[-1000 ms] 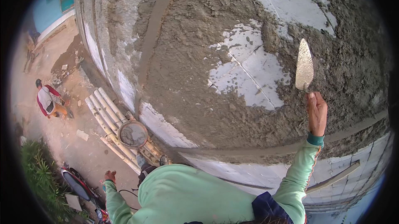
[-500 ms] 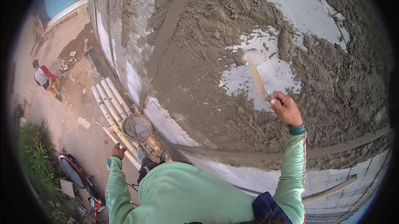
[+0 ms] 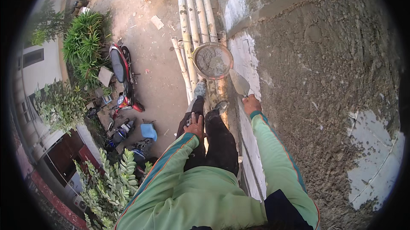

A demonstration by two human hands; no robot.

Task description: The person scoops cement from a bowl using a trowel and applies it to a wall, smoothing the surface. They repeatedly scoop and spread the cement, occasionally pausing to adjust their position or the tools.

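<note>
My right hand (image 3: 250, 104) is closed on a trowel (image 3: 241, 82), its blade just below and right of a round basin of wet grey mortar (image 3: 212, 60). The basin rests on bamboo poles (image 3: 190, 16), where my feet (image 3: 199, 90) also stand. My left hand (image 3: 194, 125) is open and empty, fingers apart, over my dark-trousered leg. To my right is the wall (image 3: 311, 63), coated in rough grey mortar with bare white patches (image 3: 373, 161).
Below on the left lie a paved yard (image 3: 156, 80), a red-and-black motorbike (image 3: 121, 68), more parked scooters (image 3: 121, 132), a blue plastic object (image 3: 148, 131), plants (image 3: 85, 46) and a house front (image 3: 40, 63). The wall's white lower strip (image 3: 247, 63) runs along the scaffold's right side.
My view has swung from the wall down to the scaffold and yard. The trowel has moved from the wall toward the mortar basin. My left hand has come in over my leg.
</note>
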